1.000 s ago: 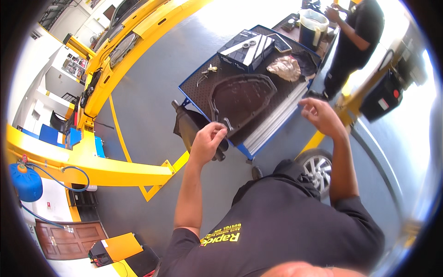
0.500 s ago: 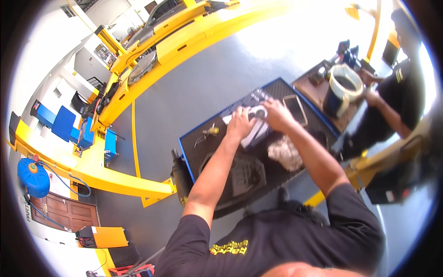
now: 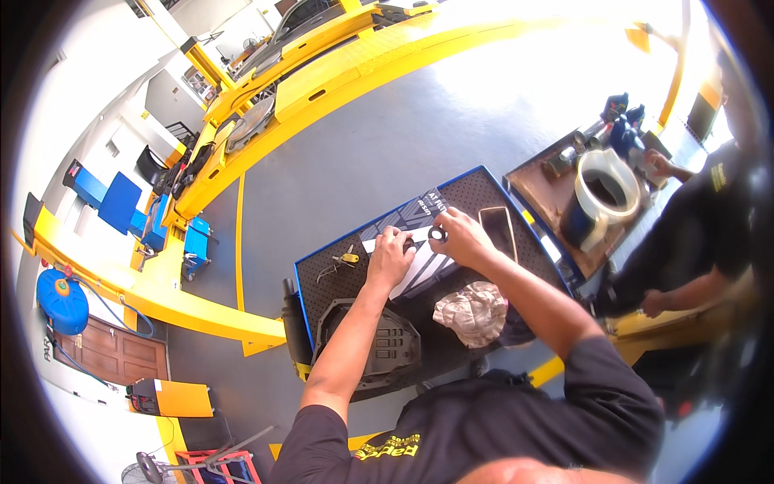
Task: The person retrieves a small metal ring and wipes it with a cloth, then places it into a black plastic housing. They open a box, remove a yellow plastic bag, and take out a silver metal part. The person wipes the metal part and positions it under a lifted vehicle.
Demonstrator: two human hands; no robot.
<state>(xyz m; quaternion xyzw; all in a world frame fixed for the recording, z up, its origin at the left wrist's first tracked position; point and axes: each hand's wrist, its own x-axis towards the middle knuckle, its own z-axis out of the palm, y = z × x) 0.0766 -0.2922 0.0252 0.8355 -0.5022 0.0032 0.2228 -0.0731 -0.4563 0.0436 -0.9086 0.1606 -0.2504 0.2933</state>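
Note:
My right hand (image 3: 462,239) is closed, pinching a small black ring (image 3: 437,234) between its fingertips. My left hand (image 3: 392,260) is also closed, its fingers around a small dark round piece (image 3: 409,244) that they partly cover. Both hands are just over a white and dark grey printed box (image 3: 418,273), lying on a black perforated work top (image 3: 314,274) with a blue rim. Close to my right forearm lies a crumpled pale cloth (image 3: 472,313). A dark metal pan (image 3: 387,348) sits beside my left forearm, partly hidden by it.
Keys with a yellow tag (image 3: 350,258) lie left of the box; a tan-edged rectangular piece (image 3: 497,227) lies right. Another person (image 3: 693,218) stands by a brown-topped cart (image 3: 548,189) holding a large pitcher (image 3: 601,222) of dark liquid and several bottles. Yellow lift beams (image 3: 322,89) cross behind.
My hands have drawn slightly apart, and the black ring now shows in my right fingers. The view has shifted, bringing more of the cart and pan into sight.

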